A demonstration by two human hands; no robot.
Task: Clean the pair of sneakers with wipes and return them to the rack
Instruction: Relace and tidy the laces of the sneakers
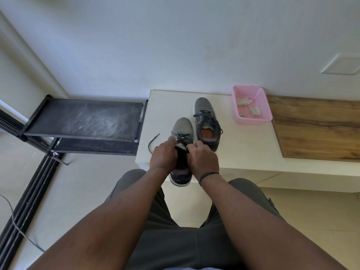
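Your left hand (162, 155) and right hand (202, 157) gripped the near grey mesh sneaker (182, 133) on the white bench (243, 145). Used wipes (244, 102) filled the pink basket (263, 117); racking on the black shoe rack (87, 117) remained.

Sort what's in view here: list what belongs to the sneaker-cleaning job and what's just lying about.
Part of the job:
- near sneaker, gripped by the left hand and right hand
- far sneaker on the white bench
- used wipes in the pink basket
- black shoe rack

Just lying about:
- wooden board
- cable on the floor
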